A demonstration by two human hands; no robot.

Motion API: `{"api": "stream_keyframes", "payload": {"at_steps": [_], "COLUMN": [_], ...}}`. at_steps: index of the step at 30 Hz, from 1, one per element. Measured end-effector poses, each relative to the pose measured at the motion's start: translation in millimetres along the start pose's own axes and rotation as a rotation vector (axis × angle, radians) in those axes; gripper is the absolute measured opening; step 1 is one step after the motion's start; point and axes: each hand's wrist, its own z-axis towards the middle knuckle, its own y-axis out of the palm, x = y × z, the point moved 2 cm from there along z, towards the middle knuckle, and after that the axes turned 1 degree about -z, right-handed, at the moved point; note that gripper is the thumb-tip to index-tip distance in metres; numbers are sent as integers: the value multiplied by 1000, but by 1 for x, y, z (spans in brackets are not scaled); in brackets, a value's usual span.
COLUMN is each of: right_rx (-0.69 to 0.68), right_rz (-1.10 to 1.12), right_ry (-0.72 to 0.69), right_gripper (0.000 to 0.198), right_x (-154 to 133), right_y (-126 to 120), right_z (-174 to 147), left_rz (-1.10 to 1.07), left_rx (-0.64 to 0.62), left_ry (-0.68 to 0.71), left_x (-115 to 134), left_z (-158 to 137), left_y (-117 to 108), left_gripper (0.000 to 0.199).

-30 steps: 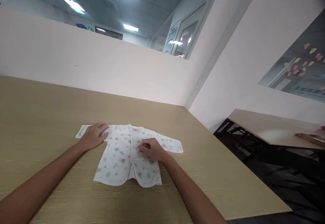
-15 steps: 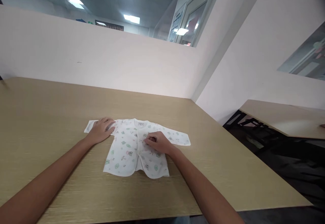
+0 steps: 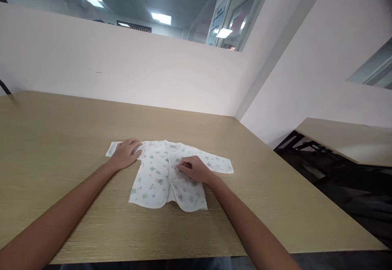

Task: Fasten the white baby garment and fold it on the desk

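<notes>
Across a pale wood-grain surface [image 3: 76, 119], a white printed fabric shirt [image 3: 156, 174] is lying already spread, lower front gaping, the left hand [image 3: 126, 153] resting open-fingered on one sleeve, the right hand [image 3: 194, 169] touching the front, fingers curled, hold unclear.

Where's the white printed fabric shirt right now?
In the head view, the white printed fabric shirt lies on the tan table, below and slightly left of centre; left hand on one sleeve, right hand at its front.
</notes>
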Motion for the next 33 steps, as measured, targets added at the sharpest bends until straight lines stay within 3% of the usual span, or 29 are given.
{"api": "stream_keyframes", "payload": {"at_steps": [33], "right_rx": [-15], "right_rz": [-19], "right_ry": [27], "right_gripper": [26], "right_x": [-4], "right_y": [-2], "right_z": [-2], "left_rz": [-5], "left_rx": [-60], "left_ry": [-40], "left_x": [5], "left_z": [-1], "left_y": [-4], "left_gripper": [45]}}
